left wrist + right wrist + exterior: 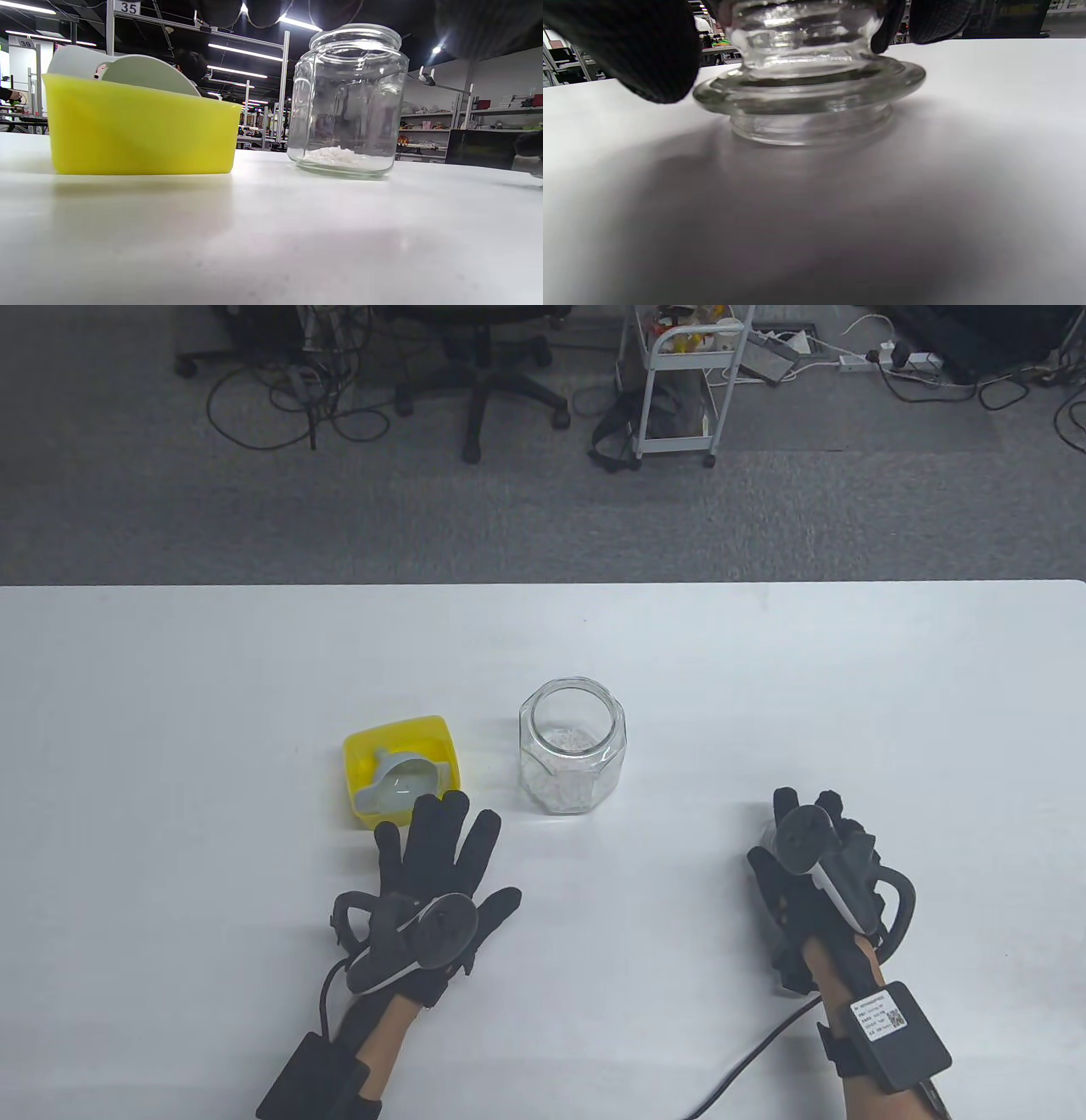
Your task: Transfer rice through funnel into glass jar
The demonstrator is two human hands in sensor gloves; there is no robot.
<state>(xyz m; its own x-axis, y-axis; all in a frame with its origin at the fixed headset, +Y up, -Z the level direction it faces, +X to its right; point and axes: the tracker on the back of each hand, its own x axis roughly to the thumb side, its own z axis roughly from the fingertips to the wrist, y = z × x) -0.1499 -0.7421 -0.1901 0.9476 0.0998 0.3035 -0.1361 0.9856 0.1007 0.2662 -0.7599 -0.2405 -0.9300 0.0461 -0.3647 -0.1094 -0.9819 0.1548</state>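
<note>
The open glass jar (573,746) stands mid-table with a thin layer of rice (335,156) at its bottom; it also shows in the left wrist view (348,99). To its left a yellow box (356,759) holds the grey funnel (403,780), which lies on its side and sticks up above the box wall (140,74). My left hand (445,836) lies flat with fingers spread, just in front of the box, holding nothing. My right hand (806,819) is at the right of the jar and grips the knob of the glass lid (810,93), which sits on the table.
The white table (170,687) reaches its far edge above the jar. Beyond it on the floor are an office chair (475,381) and a white cart (679,381). A black cable (747,1060) trails from my right wrist.
</note>
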